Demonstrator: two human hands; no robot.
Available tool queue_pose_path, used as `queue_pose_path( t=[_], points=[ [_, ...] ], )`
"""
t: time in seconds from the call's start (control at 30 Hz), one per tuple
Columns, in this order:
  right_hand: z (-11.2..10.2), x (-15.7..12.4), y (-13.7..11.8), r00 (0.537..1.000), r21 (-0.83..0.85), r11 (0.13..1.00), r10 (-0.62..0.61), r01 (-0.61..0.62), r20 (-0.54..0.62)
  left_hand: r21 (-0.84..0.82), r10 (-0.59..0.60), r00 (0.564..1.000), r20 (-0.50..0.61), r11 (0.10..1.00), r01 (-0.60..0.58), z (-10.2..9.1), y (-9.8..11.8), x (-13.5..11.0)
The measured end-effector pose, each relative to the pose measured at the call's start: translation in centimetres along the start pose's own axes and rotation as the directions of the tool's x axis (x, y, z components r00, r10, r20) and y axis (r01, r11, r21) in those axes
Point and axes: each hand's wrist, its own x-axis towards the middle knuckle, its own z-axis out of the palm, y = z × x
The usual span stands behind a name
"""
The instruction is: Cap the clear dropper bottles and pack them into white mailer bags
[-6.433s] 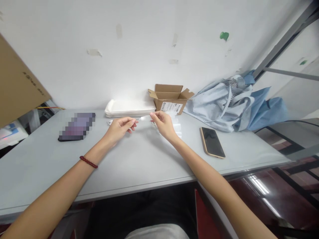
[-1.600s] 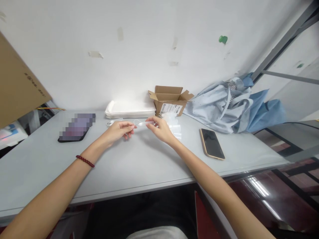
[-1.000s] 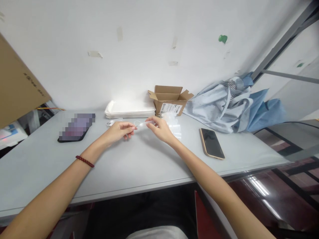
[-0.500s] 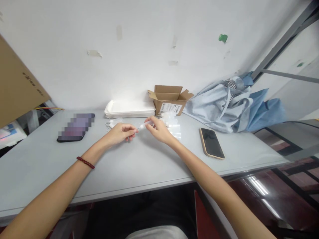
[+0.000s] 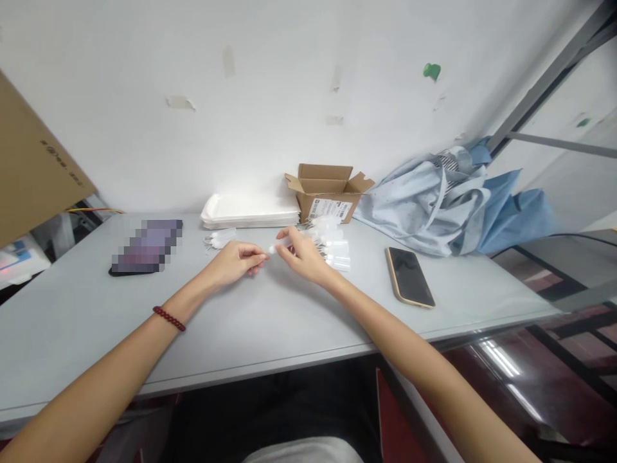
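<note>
My left hand (image 5: 236, 260) and my right hand (image 5: 303, 255) meet just above the middle of the grey table (image 5: 241, 321), fingertips nearly touching. My right hand pinches a small white tube-like piece (image 5: 281, 244) that points toward my left hand. My left hand's fingers are pinched together; what they hold is too small to name. Behind my right hand lies a pile of clear plastic bags (image 5: 332, 244). A small bundle of white pieces (image 5: 219, 239) lies behind my left hand.
An open cardboard box (image 5: 328, 193) and a stack of white trays (image 5: 248, 212) stand against the wall. A phone (image 5: 409, 278) lies face up at the right, a dark blurred device (image 5: 144, 247) at the left. Blue cloth (image 5: 457, 199) is heaped at the back right.
Both hands have sunk slightly toward the table and drawn a little nearer to me. The white piece stays pinched in my right hand.
</note>
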Motion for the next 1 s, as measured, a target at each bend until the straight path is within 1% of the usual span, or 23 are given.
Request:
queue_pose_path(
  t=[0.23, 0.5, 0.67, 0.87, 0.93, 1.0],
  points=[
    [-0.1, 0.0, -0.2, 1.000, 0.067, 0.997, -0.029, 0.030, -0.009, -0.032, 0.009, 1.000, -0.015, 0.999, -0.010, 0.2, 0.6, -0.3],
    [-0.3, -0.1, -0.3, 1.000, 0.101, 0.995, -0.011, 0.009, 0.022, -0.056, -0.001, 1.000, 0.001, 0.998, 0.001, -0.2, 1.1, -0.5],
    [-0.4, 0.0, -0.2, 1.000, 0.113, 0.994, -0.009, 0.008, 0.006, -0.057, -0.013, 0.999, -0.033, 0.998, 0.012, -0.6, 1.6, -0.6],
    [-0.3, 0.0, -0.1, 0.997, 0.242, 0.968, 0.074, -0.074, 0.010, -0.194, -0.080, 0.997, -0.025, 0.978, 0.073, -1.5, 1.4, -0.2],
    [-0.3, 0.0, 0.0, 0.996, 0.272, 0.959, 0.088, -0.085, -0.001, -0.197, -0.087, 0.996, -0.032, 0.977, 0.079, -1.7, 1.2, -0.2],
    [-0.2, 0.1, 0.1, 0.995, 0.289, 0.953, 0.097, -0.090, -0.009, -0.163, -0.080, 0.996, -0.042, 0.984, 0.072, -1.8, 1.1, -0.2]
  ],
)
